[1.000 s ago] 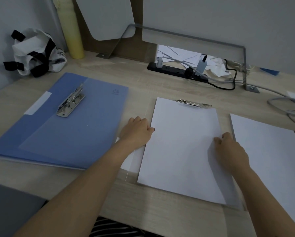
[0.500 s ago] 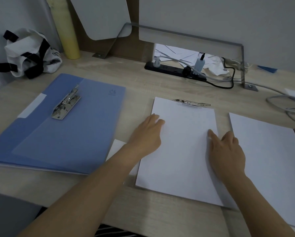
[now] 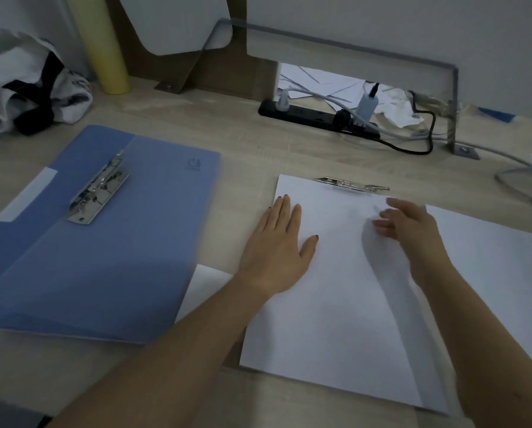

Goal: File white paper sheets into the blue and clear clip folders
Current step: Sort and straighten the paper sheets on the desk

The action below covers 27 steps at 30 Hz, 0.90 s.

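Your left hand (image 3: 277, 248) lies flat on the left part of the white sheet (image 3: 335, 319) in the middle of the frame, fingers straight, grasping nothing. Your right hand (image 3: 410, 225) is also released, with fingers loosely spread over the upper right corner of this sheet; it is blurred, so I cannot tell if it touches the paper. A metal clip (image 3: 351, 184) sits at the upper edge of the sheet. The blue folder (image 3: 119, 257) lies on the tabletop (image 3: 243, 149) at the left of the frame. A second paper (image 3: 490, 257) lies just beside, at the right.
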{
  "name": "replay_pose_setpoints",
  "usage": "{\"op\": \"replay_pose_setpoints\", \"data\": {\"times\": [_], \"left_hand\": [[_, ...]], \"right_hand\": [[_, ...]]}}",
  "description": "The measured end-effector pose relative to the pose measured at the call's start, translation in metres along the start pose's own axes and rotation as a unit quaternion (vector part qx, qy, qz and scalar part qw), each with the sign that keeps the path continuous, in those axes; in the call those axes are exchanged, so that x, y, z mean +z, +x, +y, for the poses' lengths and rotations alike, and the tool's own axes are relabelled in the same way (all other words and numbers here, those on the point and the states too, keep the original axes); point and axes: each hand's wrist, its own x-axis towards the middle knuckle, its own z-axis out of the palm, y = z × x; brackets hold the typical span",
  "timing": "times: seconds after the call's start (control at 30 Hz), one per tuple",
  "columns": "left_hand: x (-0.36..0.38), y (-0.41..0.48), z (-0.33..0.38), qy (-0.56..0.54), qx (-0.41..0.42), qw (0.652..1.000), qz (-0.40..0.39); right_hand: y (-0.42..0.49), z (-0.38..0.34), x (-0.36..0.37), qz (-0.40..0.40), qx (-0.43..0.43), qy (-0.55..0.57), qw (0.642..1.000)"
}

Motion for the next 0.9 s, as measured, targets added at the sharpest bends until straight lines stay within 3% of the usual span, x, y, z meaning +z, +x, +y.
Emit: {"op": "replay_pose_setpoints", "data": {"times": [0.07, 0.17, 0.23, 0.37, 0.67, 0.9], "left_hand": [[0.000, 0.000, 0.000, 0.000, 0.000, 1.000, 0.002], [0.001, 0.000, -0.001, -0.011, 0.004, 1.000, 0.011], [0.001, 0.000, -0.001, -0.014, 0.004, 1.000, 0.016], [0.001, 0.000, -0.001, -0.013, 0.008, 1.000, 0.024], [0.000, 0.000, -0.002, -0.016, 0.008, 1.000, 0.015], [-0.001, 0.000, -0.001, 0.003, 0.008, 1.000, 0.013]], "right_hand": [[0.025, -0.011, 0.010, -0.003, 0.104, 0.209, 0.972], [0.046, -0.018, 0.021, 0.006, 0.122, 0.260, 0.958], [0.046, -0.022, 0.029, 0.004, 0.073, 0.206, 0.976], [0.040, -0.022, 0.048, -0.011, -0.091, -0.028, 0.995], [0.046, -0.010, 0.071, -0.032, -0.295, -0.284, 0.912], [0.040, 0.014, 0.082, -0.034, -0.356, -0.385, 0.851]]}}
